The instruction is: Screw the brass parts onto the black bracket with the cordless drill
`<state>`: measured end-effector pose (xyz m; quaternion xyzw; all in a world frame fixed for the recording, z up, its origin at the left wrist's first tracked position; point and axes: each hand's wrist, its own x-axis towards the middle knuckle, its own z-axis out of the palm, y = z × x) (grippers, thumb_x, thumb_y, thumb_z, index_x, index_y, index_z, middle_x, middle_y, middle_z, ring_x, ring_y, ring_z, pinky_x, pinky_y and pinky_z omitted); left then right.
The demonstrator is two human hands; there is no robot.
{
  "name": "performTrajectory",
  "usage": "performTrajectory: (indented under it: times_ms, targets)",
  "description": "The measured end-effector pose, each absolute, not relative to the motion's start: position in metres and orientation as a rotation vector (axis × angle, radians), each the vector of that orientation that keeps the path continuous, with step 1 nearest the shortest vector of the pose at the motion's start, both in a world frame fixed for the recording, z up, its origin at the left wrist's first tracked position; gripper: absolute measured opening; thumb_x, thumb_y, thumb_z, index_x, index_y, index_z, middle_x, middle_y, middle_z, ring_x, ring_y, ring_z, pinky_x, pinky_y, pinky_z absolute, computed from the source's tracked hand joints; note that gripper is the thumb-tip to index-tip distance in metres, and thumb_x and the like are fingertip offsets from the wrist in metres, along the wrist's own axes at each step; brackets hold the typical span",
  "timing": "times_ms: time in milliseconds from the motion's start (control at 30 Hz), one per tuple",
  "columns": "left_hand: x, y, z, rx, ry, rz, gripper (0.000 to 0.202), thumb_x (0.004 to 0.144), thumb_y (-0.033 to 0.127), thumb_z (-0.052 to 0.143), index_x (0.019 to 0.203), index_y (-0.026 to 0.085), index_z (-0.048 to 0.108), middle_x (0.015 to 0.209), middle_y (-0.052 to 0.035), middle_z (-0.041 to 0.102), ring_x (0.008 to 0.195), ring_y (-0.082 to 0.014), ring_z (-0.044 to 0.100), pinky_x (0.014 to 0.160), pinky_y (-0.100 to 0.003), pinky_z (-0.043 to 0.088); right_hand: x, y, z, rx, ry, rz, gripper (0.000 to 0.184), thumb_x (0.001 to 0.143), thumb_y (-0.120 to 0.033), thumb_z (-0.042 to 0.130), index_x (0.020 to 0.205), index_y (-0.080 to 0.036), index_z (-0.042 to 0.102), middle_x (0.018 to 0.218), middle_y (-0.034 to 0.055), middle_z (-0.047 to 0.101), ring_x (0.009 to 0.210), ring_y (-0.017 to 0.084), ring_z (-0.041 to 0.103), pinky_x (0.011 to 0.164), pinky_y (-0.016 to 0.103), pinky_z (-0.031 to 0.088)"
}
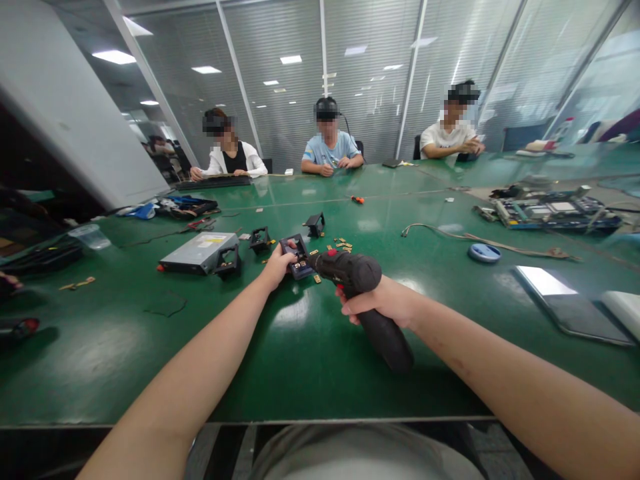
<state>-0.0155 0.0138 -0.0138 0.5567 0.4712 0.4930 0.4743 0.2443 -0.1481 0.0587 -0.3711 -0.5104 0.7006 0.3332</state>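
My right hand (pixel 383 305) is wrapped round the grip of a black electric screwdriver (pixel 356 275), whose tip points left onto a small dark square part (pixel 297 257). My left hand (pixel 277 265) holds that part down on the green table (pixel 300 347), fingers closed on its near edge. Small brass pieces (pixel 341 244) lie scattered just behind the part.
A grey disc drive (pixel 199 252) and two black brackets (pixel 260 239) lie to the left, another bracket (pixel 315 224) behind. A cable (pixel 450 235), a blue round lid (pixel 484 252), circuit boards (pixel 545 211) and a metal plate (pixel 565 297) are to the right. Three people sit at the far side.
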Motion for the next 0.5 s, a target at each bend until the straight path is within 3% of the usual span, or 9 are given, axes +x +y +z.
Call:
performTrajectory:
  times_ms: [167, 367, 500]
  targets:
    - [-0.0156, 0.0176, -0.0167, 1.241, 1.045, 1.235, 0.035, 0.068, 0.037, 0.066, 0.097, 0.023, 0.053, 0.087, -0.0004, 0.062, 0.075, -0.0195, 0.065, 0.065, -0.032, 0.054, 0.2446, -0.1486, 0.057, -0.977, -1.342, 1.795, 0.032, 0.056, -0.011, 0.079, 0.081, -0.016, 0.059, 0.069, -0.003, 0.062, 0.052, 0.013, 0.06, 0.051, 0.027, 0.049]
    - [-0.018, 0.0107, -0.0126, 1.324, 1.038, 1.18, 0.053, 0.054, 0.019, 0.064, 0.105, 0.024, 0.053, 0.096, -0.0009, 0.065, 0.083, -0.0235, 0.067, 0.07, -0.038, 0.057, 0.2438, -0.148, 0.0545, -0.982, -1.334, 1.785, 0.032, 0.055, -0.011, 0.078, 0.079, -0.017, 0.059, 0.067, -0.0036, 0.06, 0.051, 0.012, 0.06, 0.05, 0.026, 0.049]
    - [-0.0186, 0.0077, -0.0097, 1.337, 1.032, 1.15, 0.058, 0.052, 0.018, 0.061, 0.11, 0.024, 0.052, 0.101, -0.0026, 0.066, 0.09, -0.0263, 0.067, 0.071, -0.039, 0.057, 0.2431, -0.1476, 0.0546, -0.975, -1.346, 1.794, 0.032, 0.056, -0.012, 0.078, 0.08, -0.017, 0.058, 0.068, -0.0035, 0.06, 0.051, 0.013, 0.06, 0.05, 0.026, 0.049]
